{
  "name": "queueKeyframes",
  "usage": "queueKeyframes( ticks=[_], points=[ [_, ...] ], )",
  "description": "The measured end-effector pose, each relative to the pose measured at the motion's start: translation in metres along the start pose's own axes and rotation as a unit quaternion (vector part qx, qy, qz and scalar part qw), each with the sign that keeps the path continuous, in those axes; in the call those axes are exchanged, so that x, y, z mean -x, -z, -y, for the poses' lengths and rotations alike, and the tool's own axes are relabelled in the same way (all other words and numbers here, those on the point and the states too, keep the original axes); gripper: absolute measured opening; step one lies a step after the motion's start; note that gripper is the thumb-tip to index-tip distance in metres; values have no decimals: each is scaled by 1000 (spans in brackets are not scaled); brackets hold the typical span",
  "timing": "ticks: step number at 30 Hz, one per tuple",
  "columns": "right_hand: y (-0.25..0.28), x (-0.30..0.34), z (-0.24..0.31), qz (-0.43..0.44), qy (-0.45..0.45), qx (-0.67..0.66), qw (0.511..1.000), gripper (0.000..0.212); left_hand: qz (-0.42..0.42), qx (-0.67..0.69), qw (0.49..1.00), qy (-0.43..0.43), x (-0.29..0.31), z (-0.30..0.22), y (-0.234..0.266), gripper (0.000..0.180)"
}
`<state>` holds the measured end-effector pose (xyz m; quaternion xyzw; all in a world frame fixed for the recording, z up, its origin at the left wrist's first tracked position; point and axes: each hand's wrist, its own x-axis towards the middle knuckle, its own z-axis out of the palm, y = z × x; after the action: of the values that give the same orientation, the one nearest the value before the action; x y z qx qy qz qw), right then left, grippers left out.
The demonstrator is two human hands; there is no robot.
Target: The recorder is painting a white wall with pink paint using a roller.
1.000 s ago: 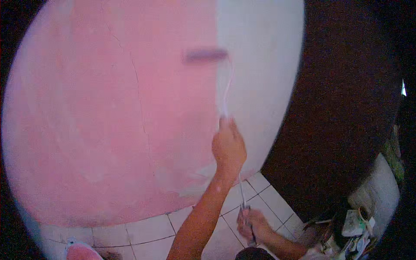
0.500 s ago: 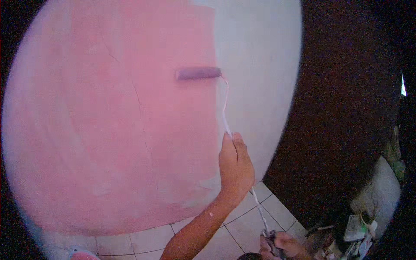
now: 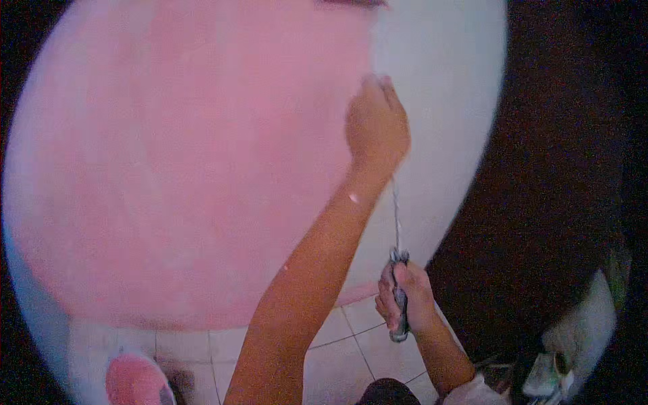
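A long paint roller is in both my hands, held up along the wall. Around its thin rod [image 3: 397,219] my left hand [image 3: 378,125] is closed, fingers wrapped, higher up. Lower down, my right hand [image 3: 408,293] grips the dark grey handle [image 3: 399,329]. Only a strip of the purple-looking roller sleeve [image 3: 351,2] shows at the top edge. The wall [image 3: 202,169] is coated in pink on the left, with a pale unpainted band [image 3: 439,121] to the right of a vertical edge. Pink specks dot my left forearm.
A pink paint-covered container [image 3: 133,381] stands on the white tiled floor [image 3: 337,351] at the lower left. Along the right runs a dark brown surface [image 3: 540,169]. A pale sack-like bundle [image 3: 586,317] and assorted clutter [image 3: 543,378] lie at the lower right.
Both hands have moved up with the paint roller, and its sleeve has climbed to the top edge. More of my right forearm and of the pink container now shows.
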<state>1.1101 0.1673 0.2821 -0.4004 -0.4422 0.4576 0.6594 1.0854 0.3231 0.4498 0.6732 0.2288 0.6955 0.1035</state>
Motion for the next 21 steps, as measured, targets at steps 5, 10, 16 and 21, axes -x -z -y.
queueKeyframes(
  ticks=[5,10,16,21],
  points=[
    [39,89,-36,-56,-152,154,975,23,52,128,978,154,131,-10,43,27],
    [78,140,-38,144,-273,340,888,28,-8,-57,951,303,264,6,134,26],
    [41,185,-47,383,-166,556,719,46,-28,-135,927,348,419,-41,282,23],
    [-32,215,-81,529,-114,521,660,47,-218,-89,768,596,486,-85,395,29]
  ],
)
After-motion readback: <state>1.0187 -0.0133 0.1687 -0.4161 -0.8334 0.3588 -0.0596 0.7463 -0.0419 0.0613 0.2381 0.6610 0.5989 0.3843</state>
